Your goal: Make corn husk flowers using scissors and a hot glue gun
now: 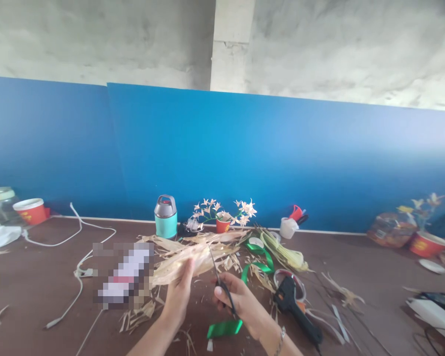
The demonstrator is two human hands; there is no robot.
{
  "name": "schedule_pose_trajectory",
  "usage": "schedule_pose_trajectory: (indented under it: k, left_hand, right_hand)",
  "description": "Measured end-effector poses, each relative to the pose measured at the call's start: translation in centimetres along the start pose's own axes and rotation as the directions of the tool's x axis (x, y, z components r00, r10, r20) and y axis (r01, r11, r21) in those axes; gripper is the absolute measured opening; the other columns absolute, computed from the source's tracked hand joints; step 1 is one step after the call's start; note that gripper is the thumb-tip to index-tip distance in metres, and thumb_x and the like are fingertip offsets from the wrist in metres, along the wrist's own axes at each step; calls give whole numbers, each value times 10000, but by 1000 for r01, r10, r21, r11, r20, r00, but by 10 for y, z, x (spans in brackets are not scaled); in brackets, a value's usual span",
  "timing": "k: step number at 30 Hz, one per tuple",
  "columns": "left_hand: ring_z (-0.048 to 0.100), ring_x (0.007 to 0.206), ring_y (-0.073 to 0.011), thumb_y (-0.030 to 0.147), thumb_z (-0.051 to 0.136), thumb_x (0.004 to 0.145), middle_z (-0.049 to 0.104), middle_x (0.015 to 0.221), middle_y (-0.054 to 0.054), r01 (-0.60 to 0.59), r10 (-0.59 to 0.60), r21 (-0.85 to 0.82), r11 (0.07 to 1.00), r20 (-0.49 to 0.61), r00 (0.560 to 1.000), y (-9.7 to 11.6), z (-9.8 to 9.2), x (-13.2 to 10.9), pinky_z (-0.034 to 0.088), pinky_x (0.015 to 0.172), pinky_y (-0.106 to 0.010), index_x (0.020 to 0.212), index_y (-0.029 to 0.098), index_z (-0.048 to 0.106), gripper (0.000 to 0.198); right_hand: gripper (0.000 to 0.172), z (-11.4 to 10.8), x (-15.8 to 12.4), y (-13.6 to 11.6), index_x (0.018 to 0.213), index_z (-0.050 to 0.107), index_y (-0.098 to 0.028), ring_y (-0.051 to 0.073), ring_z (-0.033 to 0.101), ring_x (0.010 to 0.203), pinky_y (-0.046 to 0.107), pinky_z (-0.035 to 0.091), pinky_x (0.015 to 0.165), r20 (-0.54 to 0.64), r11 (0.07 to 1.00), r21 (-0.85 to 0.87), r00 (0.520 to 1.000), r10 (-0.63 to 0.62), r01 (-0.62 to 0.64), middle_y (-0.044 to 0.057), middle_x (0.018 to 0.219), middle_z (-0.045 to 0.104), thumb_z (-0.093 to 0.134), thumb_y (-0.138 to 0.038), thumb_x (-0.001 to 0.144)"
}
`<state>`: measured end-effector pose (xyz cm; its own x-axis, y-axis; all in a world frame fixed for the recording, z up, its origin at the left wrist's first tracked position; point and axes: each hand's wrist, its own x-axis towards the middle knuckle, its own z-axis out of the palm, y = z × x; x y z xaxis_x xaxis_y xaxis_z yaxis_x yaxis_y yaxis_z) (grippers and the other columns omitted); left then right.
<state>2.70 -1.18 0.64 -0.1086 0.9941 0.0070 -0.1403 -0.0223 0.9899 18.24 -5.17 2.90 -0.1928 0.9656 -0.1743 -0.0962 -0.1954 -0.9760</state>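
My left hand (178, 295) pinches a pale dried corn husk (193, 259) and holds it up over the brown table (33, 282). My right hand (237, 301) grips black-handled scissors (219, 279) with the blades pointing up at the husk's right end. A heap of more husks (193, 242) lies just behind. A strip of green ribbon (224, 328) lies under my right wrist, and more green ribbon (261, 259) curls to the right.
A black glue gun (294, 309) lies right of my right hand. Along the blue wall stand a teal flask (165, 216), a small pot of husk flowers (224, 215), a white cup (288, 227) and red tubs (30, 211). A white cable (77, 257) runs at left.
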Motion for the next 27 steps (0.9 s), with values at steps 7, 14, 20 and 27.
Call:
schedule_pose_trajectory:
  k: [7,14,20,27]
  left_hand:
    - [468,1202,-264,529,531,779,585,1237,-93,12,-12,-90,996,7,1000,0,1,0,374,1006,-349,1123,143,605,522]
    - [577,1068,-246,475,640,725,643,1151,-68,88,-119,-298,951,-86,989,-5,4,3,507,768,-252,1047,178,640,438]
    - [600,1024,-212,423,670,722,654,1125,-71,111,-161,-386,916,-99,982,-4,6,5,507,748,-218,1029,173,641,398]
    - [643,937,-208,371,691,718,656,1121,-87,160,-207,-454,877,-54,977,-4,6,5,524,727,-237,1026,170,642,371]
  right_hand:
    - [505,2,1,2,792,539,-171,73,470,508,182,342,474,11,1000,10,1000,-29,29,-52,573,521,745,-553,533]
    - [528,2,14,22,767,538,-169,34,336,369,163,252,347,-34,998,35,998,-50,52,-93,463,438,760,-559,488]
    - [520,6,15,28,762,546,-153,26,313,331,155,254,304,-84,997,-29,993,-80,78,-104,412,428,761,-544,496]
    - [520,6,16,30,761,520,-157,30,340,295,149,271,282,-96,996,-64,993,-70,64,-102,401,456,740,-561,517]
